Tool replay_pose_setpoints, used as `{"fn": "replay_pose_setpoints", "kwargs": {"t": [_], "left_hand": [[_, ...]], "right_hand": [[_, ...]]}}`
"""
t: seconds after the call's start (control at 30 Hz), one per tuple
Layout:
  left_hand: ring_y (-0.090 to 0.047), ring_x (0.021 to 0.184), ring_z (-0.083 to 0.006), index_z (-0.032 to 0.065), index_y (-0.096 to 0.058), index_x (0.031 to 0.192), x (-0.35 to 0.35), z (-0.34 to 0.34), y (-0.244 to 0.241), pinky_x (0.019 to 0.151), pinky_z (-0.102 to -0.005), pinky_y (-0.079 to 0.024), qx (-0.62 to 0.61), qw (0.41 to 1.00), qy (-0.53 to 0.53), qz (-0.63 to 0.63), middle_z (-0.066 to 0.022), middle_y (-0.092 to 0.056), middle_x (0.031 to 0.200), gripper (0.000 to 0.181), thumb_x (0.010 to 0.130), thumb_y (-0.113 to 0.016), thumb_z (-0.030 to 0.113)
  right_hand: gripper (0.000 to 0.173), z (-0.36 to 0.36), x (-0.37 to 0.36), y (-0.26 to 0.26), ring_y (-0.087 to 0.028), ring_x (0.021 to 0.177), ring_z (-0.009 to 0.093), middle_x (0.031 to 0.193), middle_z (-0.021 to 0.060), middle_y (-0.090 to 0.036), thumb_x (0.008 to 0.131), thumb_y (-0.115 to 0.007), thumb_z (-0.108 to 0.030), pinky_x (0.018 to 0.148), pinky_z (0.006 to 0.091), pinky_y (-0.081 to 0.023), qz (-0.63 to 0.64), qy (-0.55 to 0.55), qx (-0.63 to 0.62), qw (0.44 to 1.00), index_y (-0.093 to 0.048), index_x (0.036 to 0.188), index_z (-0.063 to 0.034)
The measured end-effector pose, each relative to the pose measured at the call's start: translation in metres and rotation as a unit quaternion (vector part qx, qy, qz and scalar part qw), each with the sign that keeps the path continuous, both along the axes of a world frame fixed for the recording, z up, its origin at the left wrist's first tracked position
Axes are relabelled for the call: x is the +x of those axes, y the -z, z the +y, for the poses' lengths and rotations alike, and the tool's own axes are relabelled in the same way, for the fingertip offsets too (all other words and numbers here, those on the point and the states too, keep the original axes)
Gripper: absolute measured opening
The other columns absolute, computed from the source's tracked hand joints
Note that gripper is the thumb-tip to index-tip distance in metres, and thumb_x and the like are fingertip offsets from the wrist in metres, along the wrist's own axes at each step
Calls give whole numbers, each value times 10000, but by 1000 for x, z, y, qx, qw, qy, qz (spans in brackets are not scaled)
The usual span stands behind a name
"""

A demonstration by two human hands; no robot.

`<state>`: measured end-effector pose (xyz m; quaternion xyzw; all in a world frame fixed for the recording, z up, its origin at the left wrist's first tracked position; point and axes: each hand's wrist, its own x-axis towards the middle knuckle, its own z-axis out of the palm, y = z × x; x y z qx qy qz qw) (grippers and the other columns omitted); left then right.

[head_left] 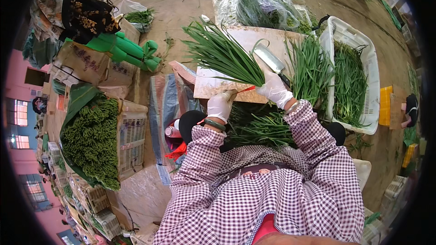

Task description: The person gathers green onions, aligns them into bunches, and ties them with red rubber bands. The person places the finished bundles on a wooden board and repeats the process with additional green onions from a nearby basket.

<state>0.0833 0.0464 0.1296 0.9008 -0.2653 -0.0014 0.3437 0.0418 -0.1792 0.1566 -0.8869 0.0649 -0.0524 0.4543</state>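
Observation:
A bundle of long flat green leaves, likely garlic chives (pixel 228 54), is gripped near its stem end by my gloved right hand (pixel 275 86). My left hand (pixel 220 104), also in a white glove, pinches a red tie strip (pixel 246 90) that stretches taut to the bundle. Under the bundle lies a pale board (pixel 213 83). A cleaver with a broad blade (pixel 269 57) rests on it, its dark handle partly behind my right hand. Right of that hand is a loose pile of chives (pixel 308 68). More leaves (pixel 269 131) lie in front of my lap.
A white plastic crate (pixel 374 85) of greens stands at the right. Beyond the board sits a clear plastic bag (pixel 269 6) of greens. At left are a crate (pixel 133 139) packed with green stalks, green wrapped bundles (pixel 129 51) and a striped woven sheet (pixel 163 109).

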Motion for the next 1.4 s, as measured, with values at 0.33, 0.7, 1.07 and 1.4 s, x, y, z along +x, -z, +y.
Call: {"fn": "replay_pose_setpoints", "kwargs": {"t": [0.33, 0.7, 1.07, 1.4], "left_hand": [[-675, 627, -165, 27, -720, 992, 20, 47, -15, 607, -297, -525, 64, 977, -41, 199, -99, -714, 739, 170, 915, -599, 118], [-498, 412, -112, 4, -643, 1001, 24, -28, 39, 415, -259, -405, -159, 831, -251, 470, -91, -679, 669, 171, 963, -554, 145], [-348, 530, -183, 35, -458, 748, 36, -20, 181, 470, -357, -276, -484, 464, -260, 695, -37, -417, 653, 167, 891, -507, -36], [-489, 548, -163, -1, -552, 1022, 38, -21, 187, 532, -317, -453, -467, 433, -152, 756, -72, -576, 770, 150, 973, -533, 140]], "right_hand": [[624, -25, 25, -3, -639, 951, 392, 970, 253, -653, 709, -721, -92, 831, 405, -509, 36, 8, -29, 999, -495, 1284, -1], [306, -12, 124, -22, -669, 891, 363, 955, 195, -662, 797, -634, -81, 775, 443, -538, -51, 17, -252, 966, -545, 1087, -48], [367, 39, 84, 114, -663, 920, 376, 1008, 214, -638, 808, -600, -42, 772, 466, -528, 118, -139, -260, 948, -504, 1162, -29], [724, 44, 110, 83, -524, 1204, 311, 1269, 149, -527, 782, -725, -267, 951, 430, -449, 81, -165, -390, 902, -384, 1395, -88]]}}
